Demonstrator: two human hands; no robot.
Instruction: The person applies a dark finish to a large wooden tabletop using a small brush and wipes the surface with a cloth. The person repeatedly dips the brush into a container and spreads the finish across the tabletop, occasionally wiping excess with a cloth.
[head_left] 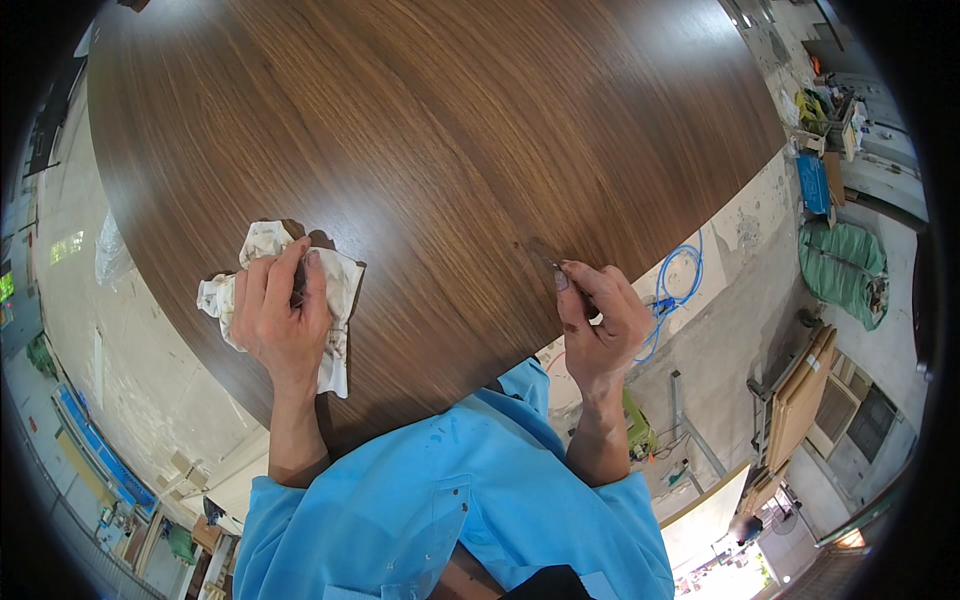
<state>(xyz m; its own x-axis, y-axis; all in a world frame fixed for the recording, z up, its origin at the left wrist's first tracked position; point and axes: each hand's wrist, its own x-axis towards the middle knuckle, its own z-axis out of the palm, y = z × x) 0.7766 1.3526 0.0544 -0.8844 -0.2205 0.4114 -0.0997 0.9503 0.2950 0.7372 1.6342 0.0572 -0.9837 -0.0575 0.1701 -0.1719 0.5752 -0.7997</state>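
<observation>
A wide brown wood-grain panel [420,130] lies before me. My left hand [280,315] presses a white, stained rag [340,285] against its left part, the fingers bunched into the cloth. At the right near edge of the panel, my right hand [605,320] is closed in a pinch. From between its thumb and forefinger pokes a small, thin, pointed piece [550,262], its tip close to the surface. What kind of thing it is cannot be made out. A small dark spot [516,244] shows on the wood just beyond that tip.
A coiled blue hose [682,275] lies on the floor to the right. Further right are a green sack [843,270], a blue box [813,184] and stacked boards [803,400]. Clear plastic wrap [113,250] is beyond the panel's left edge.
</observation>
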